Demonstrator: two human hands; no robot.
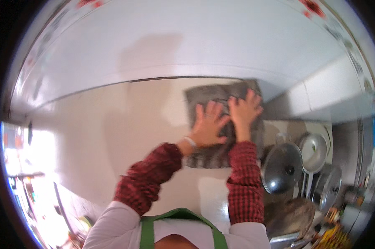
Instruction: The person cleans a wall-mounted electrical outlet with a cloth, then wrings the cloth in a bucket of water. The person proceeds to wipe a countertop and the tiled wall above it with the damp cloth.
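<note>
A dark grey cloth (212, 90) lies spread on a pale, smooth surface (137, 124), near its back edge. My left hand (207, 126) rests on the cloth's middle with the fingers spread. Just to the right, my right hand (245, 109) presses flat on it too, fingers apart and pointing towards the cloth's far right corner. Neither hand grips the cloth. It is wrinkled under the palms, and motion blurs it. Red checked sleeves (245, 183) cover both forearms, and a white band (191, 141) circles my left wrist.
A white wall (212, 49) rises behind the surface, with a tiled ledge (312, 90) at the right. Right of the cloth are a glass lid (282, 168), a light pan (314, 151) and a second lid (329, 186). A brown wooden-looking board (290, 214) lies nearer me.
</note>
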